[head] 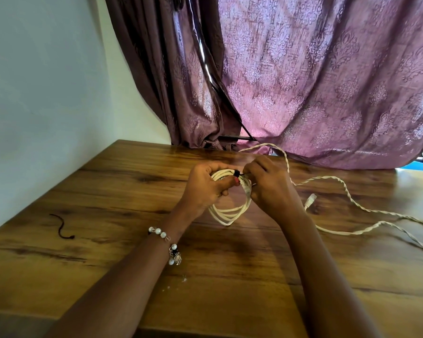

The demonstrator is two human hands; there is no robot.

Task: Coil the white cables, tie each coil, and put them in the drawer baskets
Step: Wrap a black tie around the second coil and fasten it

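Observation:
A coil of white cable [226,213] hangs just above the wooden table [122,196], held at its top by both hands. My left hand [205,185] grips the left side of the coil. My right hand [266,184] pinches a black tie [237,173] wrapped around the coil's top strands. A clear plug [247,190] of the coil shows between the hands. A second white cable [347,193], twisted and loose, snakes over the table's right side, with its plug [310,200] lying near my right wrist.
Another dark tie [63,226] lies curled on the table at the left. A purple patterned curtain [315,81] hangs behind the table's far edge. A pale wall runs along the left side. No drawer or basket is in view.

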